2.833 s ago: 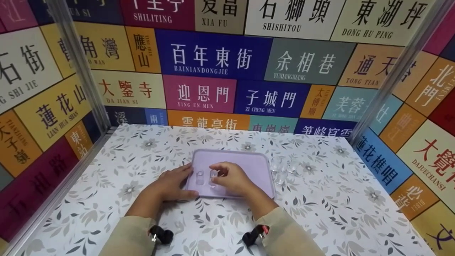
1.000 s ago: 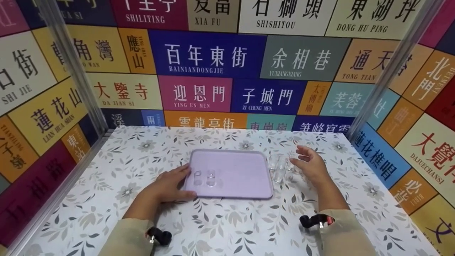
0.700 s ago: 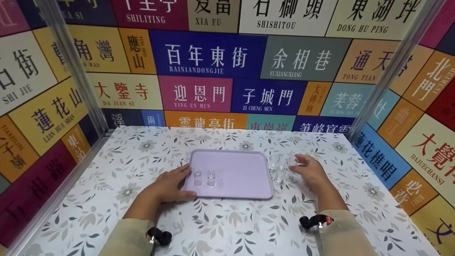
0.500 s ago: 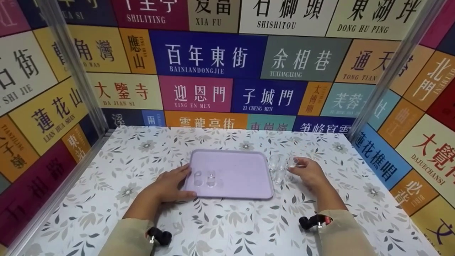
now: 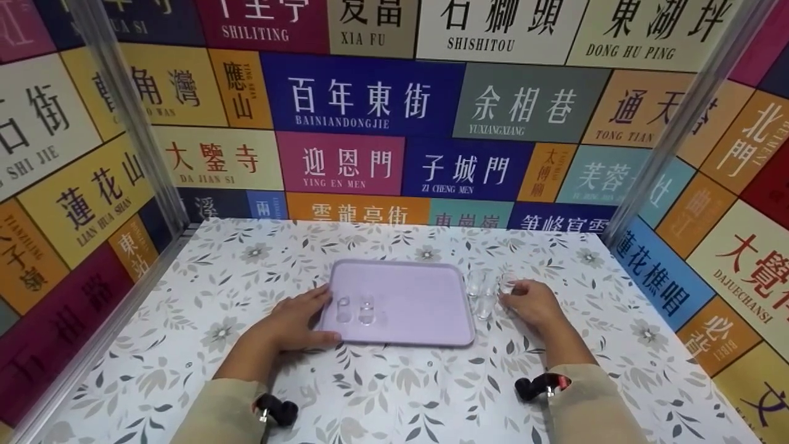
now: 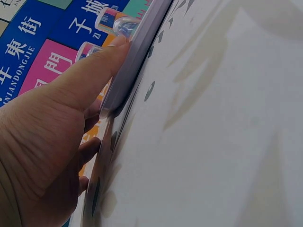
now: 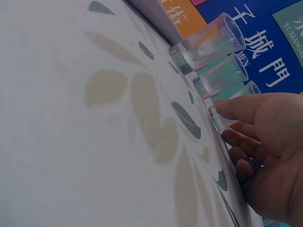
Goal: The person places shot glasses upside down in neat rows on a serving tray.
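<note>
A light purple tray (image 5: 419, 302) lies on the table. Two small clear shot glasses stand near its left end, a left one (image 5: 343, 310) and a right one (image 5: 367, 311). My left hand (image 5: 293, 320) rests at the tray's near left corner; its thumb lies along the rim in the left wrist view. Right of the tray, my right hand (image 5: 533, 303) pinches a clear shot glass (image 5: 507, 282) between thumb and fingers. In the right wrist view that glass (image 7: 252, 89) looks upright, its lower part mostly behind the thumb. More shot glasses (image 5: 485, 305) stand just left of it.
The table bears a white cloth (image 5: 394, 388) with grey leaves and flowers. Panels with large Chinese lettering (image 5: 363, 98) rise behind and at both sides, with clear upright posts at the corners. A black wrist camera (image 5: 533, 388) sits at each sleeve.
My right hand has left the right glass on the tray, moved right to the glasses beside it and taken hold of the rightmost one. My left hand has stayed at the tray's corner.
</note>
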`<action>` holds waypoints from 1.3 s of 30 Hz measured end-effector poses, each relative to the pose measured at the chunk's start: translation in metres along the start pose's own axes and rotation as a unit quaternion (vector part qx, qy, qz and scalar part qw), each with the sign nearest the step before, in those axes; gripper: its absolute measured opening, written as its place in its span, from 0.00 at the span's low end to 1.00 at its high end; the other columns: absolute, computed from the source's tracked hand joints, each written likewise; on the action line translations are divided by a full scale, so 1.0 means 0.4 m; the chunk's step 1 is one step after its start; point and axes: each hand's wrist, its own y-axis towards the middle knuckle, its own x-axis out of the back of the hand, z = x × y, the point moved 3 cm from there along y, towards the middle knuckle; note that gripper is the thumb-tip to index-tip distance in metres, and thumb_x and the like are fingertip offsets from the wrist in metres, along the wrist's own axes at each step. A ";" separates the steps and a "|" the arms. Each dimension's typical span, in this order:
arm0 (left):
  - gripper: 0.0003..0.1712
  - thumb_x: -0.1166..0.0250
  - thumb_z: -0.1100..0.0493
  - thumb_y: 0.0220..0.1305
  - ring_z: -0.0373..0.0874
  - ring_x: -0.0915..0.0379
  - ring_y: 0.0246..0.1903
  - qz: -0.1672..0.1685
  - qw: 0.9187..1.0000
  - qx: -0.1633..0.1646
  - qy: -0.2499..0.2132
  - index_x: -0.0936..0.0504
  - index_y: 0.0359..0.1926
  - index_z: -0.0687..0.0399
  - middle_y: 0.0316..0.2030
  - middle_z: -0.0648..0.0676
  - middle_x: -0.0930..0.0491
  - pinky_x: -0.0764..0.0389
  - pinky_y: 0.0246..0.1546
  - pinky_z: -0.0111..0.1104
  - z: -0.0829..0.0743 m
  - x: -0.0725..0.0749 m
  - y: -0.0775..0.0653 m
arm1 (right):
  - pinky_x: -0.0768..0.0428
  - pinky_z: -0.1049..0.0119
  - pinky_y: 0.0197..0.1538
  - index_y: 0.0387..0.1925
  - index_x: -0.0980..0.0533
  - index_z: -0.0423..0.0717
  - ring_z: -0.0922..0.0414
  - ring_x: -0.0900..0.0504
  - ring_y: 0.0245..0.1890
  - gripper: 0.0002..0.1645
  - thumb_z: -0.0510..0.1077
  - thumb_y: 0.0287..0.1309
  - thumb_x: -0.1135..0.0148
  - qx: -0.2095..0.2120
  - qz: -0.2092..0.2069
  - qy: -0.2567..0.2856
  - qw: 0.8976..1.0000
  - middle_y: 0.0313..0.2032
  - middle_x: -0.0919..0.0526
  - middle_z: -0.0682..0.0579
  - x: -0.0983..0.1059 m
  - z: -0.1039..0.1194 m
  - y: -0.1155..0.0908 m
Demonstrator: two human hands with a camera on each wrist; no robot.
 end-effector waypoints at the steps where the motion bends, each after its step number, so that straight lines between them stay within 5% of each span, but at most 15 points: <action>1: 0.66 0.29 0.18 0.54 0.60 0.55 0.86 -0.001 1.000 -0.002 0.002 0.44 0.86 0.37 0.87 0.39 0.54 0.54 0.85 0.66 -0.001 0.000 -0.001 | 0.24 0.41 0.71 0.65 0.21 0.38 0.37 0.20 0.64 0.34 0.56 0.67 0.29 -0.002 -0.002 0.006 1.000 0.61 0.17 0.34 0.002 0.000 -0.001; 7: 0.66 0.30 0.18 0.54 0.60 0.54 0.86 -0.004 1.000 -0.009 0.006 0.44 0.86 0.38 0.87 0.40 0.53 0.53 0.85 0.65 -0.002 0.001 -0.001 | 0.22 0.47 0.70 0.64 0.20 0.39 0.42 0.21 0.65 0.34 0.57 0.66 0.27 -0.039 -0.026 0.071 0.996 0.64 0.17 0.37 0.020 0.002 -0.006; 13: 0.67 0.30 0.18 0.54 0.58 0.55 0.87 0.000 1.000 -0.005 0.007 0.45 0.86 0.38 0.87 0.39 0.54 0.55 0.85 0.64 -0.004 0.004 0.000 | 0.17 0.63 0.54 0.65 0.21 0.43 0.49 0.18 0.57 0.35 0.58 0.65 0.27 -0.065 -0.056 0.113 0.990 0.64 0.18 0.42 0.036 0.021 -0.015; 22: 0.66 0.29 0.19 0.53 0.59 0.55 0.86 -0.003 1.000 -0.008 0.003 0.43 0.86 0.37 0.87 0.39 0.54 0.56 0.85 0.65 -0.002 0.000 0.003 | 0.22 0.58 0.68 0.70 0.22 0.45 0.49 0.22 0.67 0.40 0.63 0.65 0.27 -0.038 -0.076 0.150 0.985 0.66 0.18 0.42 0.043 0.084 -0.031; 32: 0.65 0.28 0.20 0.55 0.61 0.55 0.86 -0.004 1.000 -0.009 0.002 0.43 0.86 0.38 0.87 0.41 0.53 0.54 0.84 0.66 -0.009 0.000 -0.003 | 0.19 0.76 0.52 0.66 0.18 0.49 0.55 0.20 0.58 0.38 0.66 0.62 0.25 -0.006 -0.094 0.167 0.981 0.58 0.16 0.47 0.037 0.143 -0.048; 39: 0.66 0.29 0.19 0.54 0.63 0.56 0.86 0.001 1.000 -0.001 0.001 0.44 0.86 0.36 0.88 0.41 0.54 0.55 0.84 0.68 -0.004 0.006 -0.008 | 0.17 0.76 0.46 0.61 0.17 0.48 0.57 0.20 0.51 0.33 0.61 0.62 0.22 0.023 -0.091 0.197 0.976 0.50 0.16 0.50 0.010 0.207 -0.056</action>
